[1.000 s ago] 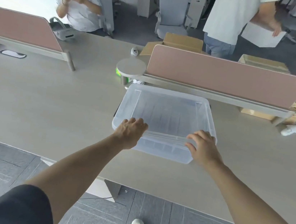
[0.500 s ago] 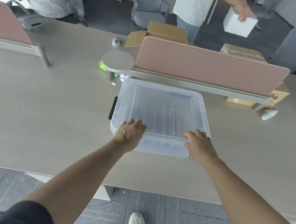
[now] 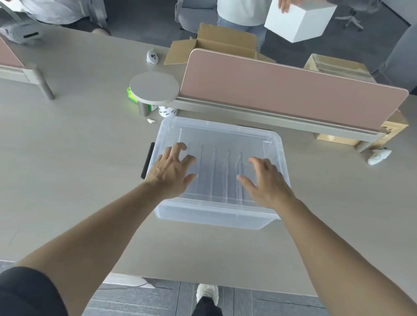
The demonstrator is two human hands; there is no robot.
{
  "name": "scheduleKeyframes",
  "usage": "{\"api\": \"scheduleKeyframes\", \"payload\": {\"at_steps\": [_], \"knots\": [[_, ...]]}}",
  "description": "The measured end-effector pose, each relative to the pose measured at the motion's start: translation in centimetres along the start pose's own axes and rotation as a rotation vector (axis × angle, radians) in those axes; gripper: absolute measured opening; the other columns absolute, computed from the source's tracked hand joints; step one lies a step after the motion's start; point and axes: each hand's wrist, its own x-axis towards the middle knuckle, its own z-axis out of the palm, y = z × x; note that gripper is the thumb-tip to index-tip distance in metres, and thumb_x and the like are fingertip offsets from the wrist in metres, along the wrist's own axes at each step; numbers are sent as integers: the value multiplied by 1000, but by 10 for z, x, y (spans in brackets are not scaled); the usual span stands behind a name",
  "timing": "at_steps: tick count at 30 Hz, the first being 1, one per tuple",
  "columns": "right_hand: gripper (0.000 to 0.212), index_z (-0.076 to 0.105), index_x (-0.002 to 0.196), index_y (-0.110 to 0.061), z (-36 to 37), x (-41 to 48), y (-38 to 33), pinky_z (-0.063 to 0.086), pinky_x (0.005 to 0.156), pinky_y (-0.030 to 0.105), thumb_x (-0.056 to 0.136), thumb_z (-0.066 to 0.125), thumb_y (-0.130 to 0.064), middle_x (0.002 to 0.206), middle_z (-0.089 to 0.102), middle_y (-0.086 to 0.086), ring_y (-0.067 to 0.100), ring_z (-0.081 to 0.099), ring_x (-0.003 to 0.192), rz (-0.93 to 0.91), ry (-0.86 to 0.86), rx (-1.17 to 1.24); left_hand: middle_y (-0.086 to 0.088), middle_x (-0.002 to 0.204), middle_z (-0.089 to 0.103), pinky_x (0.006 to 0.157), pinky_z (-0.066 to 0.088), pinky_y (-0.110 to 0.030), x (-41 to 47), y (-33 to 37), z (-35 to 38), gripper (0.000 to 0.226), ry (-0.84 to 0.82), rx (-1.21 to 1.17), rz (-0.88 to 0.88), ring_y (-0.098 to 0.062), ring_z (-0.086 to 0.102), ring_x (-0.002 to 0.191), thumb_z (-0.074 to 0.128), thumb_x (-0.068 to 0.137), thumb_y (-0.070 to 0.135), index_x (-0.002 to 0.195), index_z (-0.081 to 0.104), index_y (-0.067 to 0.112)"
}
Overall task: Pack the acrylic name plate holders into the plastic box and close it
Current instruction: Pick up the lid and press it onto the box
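Head view: I see my left hand [image 3: 171, 170] and right hand [image 3: 268, 185] over the lid [image 3: 220, 138] of the plastic box [image 3: 210, 214]. Fingers are spread and loosely bent, holding nothing. I cannot confirm contact with the lid. The box stands on the counter [image 3: 55, 164], just before the pink divider [image 3: 290, 91].

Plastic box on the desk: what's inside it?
Through the clear lid of the plastic box, a row of thin transparent sheets shows, seemingly acrylic name plate holders. The left hand and right hand cover what lies at either side.
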Motion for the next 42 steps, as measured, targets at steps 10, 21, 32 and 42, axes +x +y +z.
{"api": "scheduleKeyframes", "payload": {"at_steps": [10,21,32,42], "knots": [[88,-14,155,-23,36,95,14,-7,120,49,88,2,-77,162,-21,3,27,-22,148,-119,-155,-274,-2,161,-17,120,-4,-46,93,21,44,82,-258,115,-120,-21,-17,147,9,88,71,153,-6,22],[73,5,158,-22,62,101,26,-1,119,56,97,8,-63,164,-4,6,33,-5,151,-162,-28,-194,-6,159,-22,118,-5,-50,94,24,61,85,-249,201,-112,-24,-23,146,-1,85,77,151,-17,25],[70,-11,155,-28,55,97,22,-9,119,54,96,1,-63,162,-20,2,30,-18,149,-115,-65,-275,-7,157,-26,118,-9,-50,91,19,61,84,-218,165,-67,-26,-23,145,-2,83,76,150,-20,28],[68,-3,157,-26,53,108,21,-8,120,51,96,-8,-55,164,-12,5,31,-13,150,-104,-84,-274,-7,158,-24,118,-10,-48,101,17,57,84,-248,161,-59,-28,-23,145,2,83,76,151,-16,28]]}}
